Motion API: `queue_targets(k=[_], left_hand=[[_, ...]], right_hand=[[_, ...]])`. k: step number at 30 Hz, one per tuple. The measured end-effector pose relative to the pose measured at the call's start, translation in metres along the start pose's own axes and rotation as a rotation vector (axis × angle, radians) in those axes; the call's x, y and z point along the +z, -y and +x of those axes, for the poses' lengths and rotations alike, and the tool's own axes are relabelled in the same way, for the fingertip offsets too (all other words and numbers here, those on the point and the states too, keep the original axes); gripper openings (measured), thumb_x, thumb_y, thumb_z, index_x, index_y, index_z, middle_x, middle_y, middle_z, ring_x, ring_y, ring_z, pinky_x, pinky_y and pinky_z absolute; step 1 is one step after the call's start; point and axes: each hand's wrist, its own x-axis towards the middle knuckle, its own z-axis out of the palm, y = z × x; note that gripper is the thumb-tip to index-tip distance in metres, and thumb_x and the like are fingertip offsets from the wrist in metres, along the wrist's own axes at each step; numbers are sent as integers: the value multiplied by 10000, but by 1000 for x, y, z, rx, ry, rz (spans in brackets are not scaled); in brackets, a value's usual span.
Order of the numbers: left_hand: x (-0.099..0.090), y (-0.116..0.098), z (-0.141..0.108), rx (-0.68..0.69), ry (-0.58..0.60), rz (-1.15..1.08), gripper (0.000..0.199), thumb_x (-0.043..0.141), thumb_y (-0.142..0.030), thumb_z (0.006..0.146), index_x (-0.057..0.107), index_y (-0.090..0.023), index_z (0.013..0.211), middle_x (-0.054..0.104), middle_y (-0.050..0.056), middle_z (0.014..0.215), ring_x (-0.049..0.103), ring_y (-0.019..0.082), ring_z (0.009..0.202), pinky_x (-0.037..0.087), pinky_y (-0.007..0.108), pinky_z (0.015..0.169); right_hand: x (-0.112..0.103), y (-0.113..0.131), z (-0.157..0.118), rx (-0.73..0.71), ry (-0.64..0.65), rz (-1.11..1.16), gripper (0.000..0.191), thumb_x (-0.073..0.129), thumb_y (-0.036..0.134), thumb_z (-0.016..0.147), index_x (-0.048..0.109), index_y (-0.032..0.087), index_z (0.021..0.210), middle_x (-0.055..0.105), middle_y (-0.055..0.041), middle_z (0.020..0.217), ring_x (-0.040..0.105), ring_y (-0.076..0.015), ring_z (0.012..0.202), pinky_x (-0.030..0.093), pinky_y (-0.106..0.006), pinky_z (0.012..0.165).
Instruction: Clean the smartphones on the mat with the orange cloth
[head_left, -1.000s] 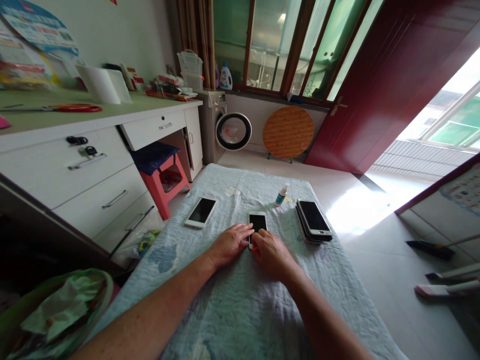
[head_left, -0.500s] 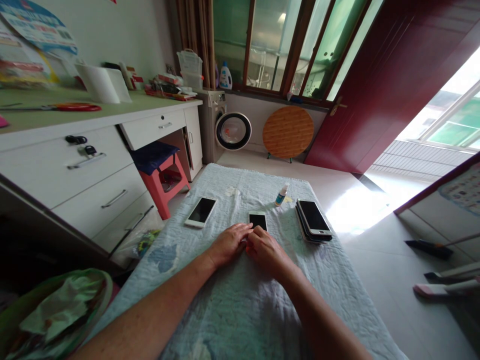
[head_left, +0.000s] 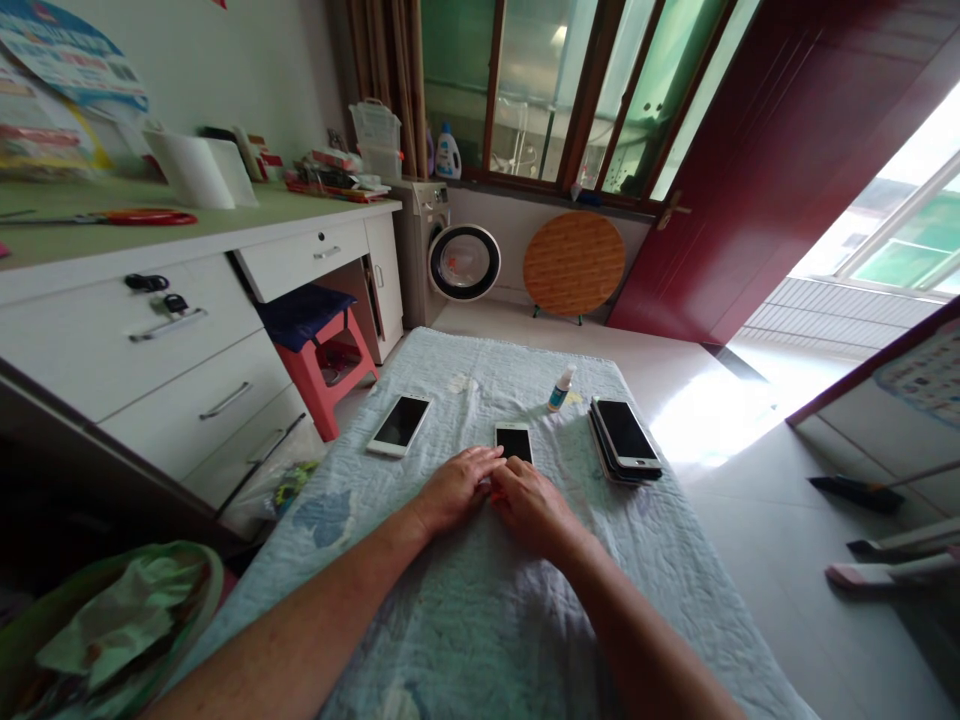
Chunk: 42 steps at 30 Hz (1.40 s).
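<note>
As the left hand point(head_left: 457, 485) and right hand point(head_left: 528, 502) partly hide the middle phone point(head_left: 513, 444), I cannot tell whether either grips it

The person's left forearm point(head_left: 300, 620) and right forearm point(head_left: 637, 610) are bare along all the length that shows, broad at the lower edge of the view and tapering to slimmer wrists. Both wrists are bare too. The left hand point(head_left: 460, 482) has a smooth, rounded back and a fairly narrow outline; on the right hand point(head_left: 529, 505) the knuckles make soft ridges. Faint small specks dot the left forearm. Fingernails are too small to make out.
</note>
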Motion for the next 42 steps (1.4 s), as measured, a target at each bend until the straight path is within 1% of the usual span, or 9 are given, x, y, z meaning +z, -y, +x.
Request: queue_targets(k=[3,6,9,13,19,22,28,34,42], left_hand=[[-3,-3,0,-18,29,23,406,545,-239,909,560,-172,1309,497,93,1431,438,227,1329,315,403,1143],[-4,-5,1,-36,30,32,411,553,-207,898,563,-179,1307,485,87,1441,428,224,1337,311,409,1143],[-3,-6,1,-41,22,25,428,553,-174,886,559,-191,1313,480,79,1446,426,219,1338,309,411,1144],[-3,-6,1,-43,21,20,426,549,-180,887,561,-208,1312,481,72,1446,425,217,1339,307,415,1142],[-1,-1,1,-29,29,16,407,541,-247,908,560,-205,1312,483,82,1444,425,227,1338,302,416,1140],[0,1,1,-6,24,0,416,540,-278,912,550,-208,1322,495,85,1434,434,231,1330,300,419,1140],[2,1,2,-20,-22,-39,436,511,-214,910,525,-179,1344,533,93,1397,453,219,1314,331,391,1131],[3,1,1,-9,-24,-35,451,513,-197,901,519,-205,1351,530,77,1401,450,216,1316,326,399,1135],[-2,-2,0,-20,28,16,410,531,-271,911,560,-195,1313,491,80,1437,426,227,1336,305,412,1143]], right_hand=[[-3,-3,-1,43,40,-66,160,495,163,877,590,179,1004,589,-54,987,542,-154,868,364,-243,742],[-10,-7,-5,90,84,-126,135,492,144,865,591,179,950,588,-54,947,540,-159,863,343,-248,715],[-14,-10,-7,111,83,-164,123,492,120,850,583,182,904,585,-50,916,539,-159,856,330,-250,703],[-13,-11,-7,102,68,-187,103,509,133,840,583,189,883,589,-48,910,548,-162,859,328,-252,704],[-8,-5,-3,59,52,-179,127,501,163,865,594,193,947,597,-55,952,557,-165,857,350,-253,715],[-7,1,0,40,48,-158,167,488,162,875,597,187,999,607,-65,998,560,-172,887,370,-259,752],[-3,8,4,18,38,-155,252,508,158,844,598,181,1078,613,-88,1095,552,-195,954,391,-275,812],[-3,6,5,19,55,-140,265,481,148,869,592,182,1107,612,-85,1088,559,-191,960,394,-278,819],[-11,0,0,85,98,-178,194,466,179,905,601,193,1043,615,-73,1004,570,-178,898,373,-261,748]])
